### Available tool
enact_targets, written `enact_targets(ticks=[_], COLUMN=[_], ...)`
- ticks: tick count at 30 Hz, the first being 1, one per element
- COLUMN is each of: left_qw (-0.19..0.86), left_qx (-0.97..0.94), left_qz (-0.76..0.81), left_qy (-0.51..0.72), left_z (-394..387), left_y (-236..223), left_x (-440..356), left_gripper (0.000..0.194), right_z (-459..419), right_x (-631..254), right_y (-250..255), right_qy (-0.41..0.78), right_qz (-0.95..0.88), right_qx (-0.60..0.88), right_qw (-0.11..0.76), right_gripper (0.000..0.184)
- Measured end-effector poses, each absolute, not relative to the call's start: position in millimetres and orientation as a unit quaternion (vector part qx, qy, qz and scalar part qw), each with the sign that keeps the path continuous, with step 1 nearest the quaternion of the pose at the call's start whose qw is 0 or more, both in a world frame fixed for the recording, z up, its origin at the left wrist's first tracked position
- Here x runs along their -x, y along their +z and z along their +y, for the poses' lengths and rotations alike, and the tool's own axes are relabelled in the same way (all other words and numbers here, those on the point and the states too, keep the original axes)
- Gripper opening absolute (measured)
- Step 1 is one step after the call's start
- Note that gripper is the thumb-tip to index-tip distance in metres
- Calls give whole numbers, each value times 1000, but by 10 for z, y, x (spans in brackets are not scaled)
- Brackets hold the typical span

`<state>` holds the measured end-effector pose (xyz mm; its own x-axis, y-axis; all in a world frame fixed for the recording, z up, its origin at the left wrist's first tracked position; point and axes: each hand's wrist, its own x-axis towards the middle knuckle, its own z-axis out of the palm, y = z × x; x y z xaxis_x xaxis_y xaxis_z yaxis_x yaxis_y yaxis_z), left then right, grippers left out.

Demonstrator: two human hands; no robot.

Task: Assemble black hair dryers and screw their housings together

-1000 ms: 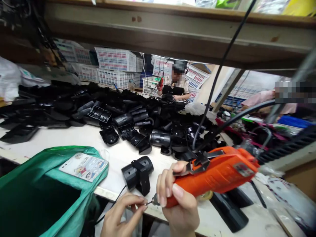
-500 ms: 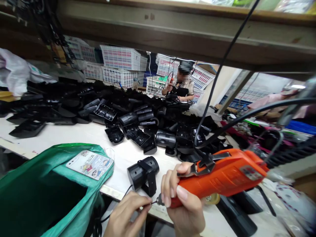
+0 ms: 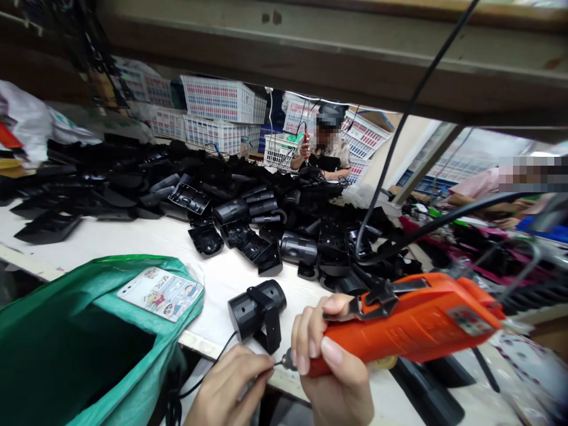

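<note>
My right hand [image 3: 335, 361] is wrapped round an orange electric screwdriver [image 3: 408, 319], its bit pointing left. At the bit's tip, the thumb and fingertips of my left hand [image 3: 233, 381] are pinched together; whatever lies between them is hidden or too small to name. Just beyond my hands, a black cylindrical housing [image 3: 257, 310] with a bracket round it rests on the white table [image 3: 186, 236]. A black cable [image 3: 213, 367] runs from near this housing down past my left hand.
A heap of black plastic housings [image 3: 231, 213] covers the table's far part. A green bag [image 3: 177, 367] with a cartoon card [image 3: 162, 293] gapes at the left. Dark curved parts [image 3: 426, 390] lie at right. A beam [image 3: 284, 65] crosses above; a co-worker [image 3: 326, 148] sits beyond.
The screwdriver's rear end has moved slightly right and down, with my right hand shifting a little. My left hand keeps its pinch at the bit tip.
</note>
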<state>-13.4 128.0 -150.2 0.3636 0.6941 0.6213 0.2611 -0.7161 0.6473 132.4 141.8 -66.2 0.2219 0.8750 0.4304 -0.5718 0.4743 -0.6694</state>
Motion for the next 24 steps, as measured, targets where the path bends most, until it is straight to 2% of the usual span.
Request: enact_targets(ticks=[13,24], left_qw=[200,219], left_qx=[-754,-745], left_qz=[350,368], left_qy=[519,511], left_z=[1249,1236], left_y=[-1539,-1565], left_x=[41,14], left_gripper=[24,22], right_z=[1430,1442], right_x=[-1348,-1342], right_y=[-584,-635], right_qy=[434,430], right_qz=[-409,-409], right_qx=[193,193], right_qw=[779,781], right_gripper=[18,19])
